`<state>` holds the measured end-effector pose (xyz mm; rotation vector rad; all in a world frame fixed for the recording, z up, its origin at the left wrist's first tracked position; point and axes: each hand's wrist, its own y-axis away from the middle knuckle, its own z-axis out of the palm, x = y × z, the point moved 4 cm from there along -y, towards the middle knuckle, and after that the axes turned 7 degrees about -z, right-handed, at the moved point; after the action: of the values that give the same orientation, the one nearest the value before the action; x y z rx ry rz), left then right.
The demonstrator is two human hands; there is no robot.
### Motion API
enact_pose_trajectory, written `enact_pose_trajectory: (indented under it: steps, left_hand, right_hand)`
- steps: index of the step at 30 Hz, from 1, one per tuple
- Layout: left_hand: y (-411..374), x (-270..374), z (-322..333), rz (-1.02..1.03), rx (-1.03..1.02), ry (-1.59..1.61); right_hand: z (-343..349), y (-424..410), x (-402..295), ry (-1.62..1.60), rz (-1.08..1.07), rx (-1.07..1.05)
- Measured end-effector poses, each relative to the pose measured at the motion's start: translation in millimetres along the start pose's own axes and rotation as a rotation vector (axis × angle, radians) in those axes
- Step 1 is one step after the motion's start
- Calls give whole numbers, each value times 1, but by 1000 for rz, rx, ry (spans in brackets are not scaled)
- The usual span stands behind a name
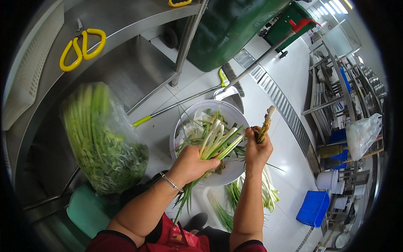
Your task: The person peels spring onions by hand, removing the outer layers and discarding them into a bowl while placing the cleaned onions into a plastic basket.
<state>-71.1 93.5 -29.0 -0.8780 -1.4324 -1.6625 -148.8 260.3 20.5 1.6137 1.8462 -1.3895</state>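
A bunch of green onions (217, 138) is gripped in my left hand (193, 165), white ends up, over a round white tub (174, 141). My right hand (259, 149) is to the right of the bunch, holding a brownish, dirty stalk with a white end (267, 123) between thumb and fingers. Inside the tub lie onion scraps (217, 118) and crumpled clear plastic (193, 124). More green onions (267, 189) lie on the floor below the tub, partly hidden by my right forearm. A clear bag of celery (104, 138) is at the left.
Yellow-handled scissors (83, 50) lie on a steel table (126, 19) beside a white perforated basket (31, 63). A broom (176, 104) and a dustpan (231, 96) are behind the tub. Green wheeled bins (226, 28), a floor drain grate (280, 104), a blue crate (313, 209) and a green stool (89, 211) surround the area.
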Motion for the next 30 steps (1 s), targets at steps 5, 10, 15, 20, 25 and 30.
enact_pose_trajectory:
  steps: [5,10,15,20,25,30]
  left_hand:
    - [0,1,-2,5,26,27]
    - [3,-5,-4,-23,-35,151]
    - [5,0,-13,-163,-190,498]
    - [7,5,-12,-172,-307,573]
    - [7,7,-7,-186,-384,565]
    - [7,6,-8,-223,-436,577]
  right_hand:
    - [5,-6,7,-33,-11,30]
    - [-20,-32,39,-33,17,91]
    - [-15,-24,27,-158,249,-352]
    - [-20,-13,4,-254,338,-384]
    - [-10,-3,-15,-343,342,-413]
    - [-21,-15,-4,-345,303,-230]
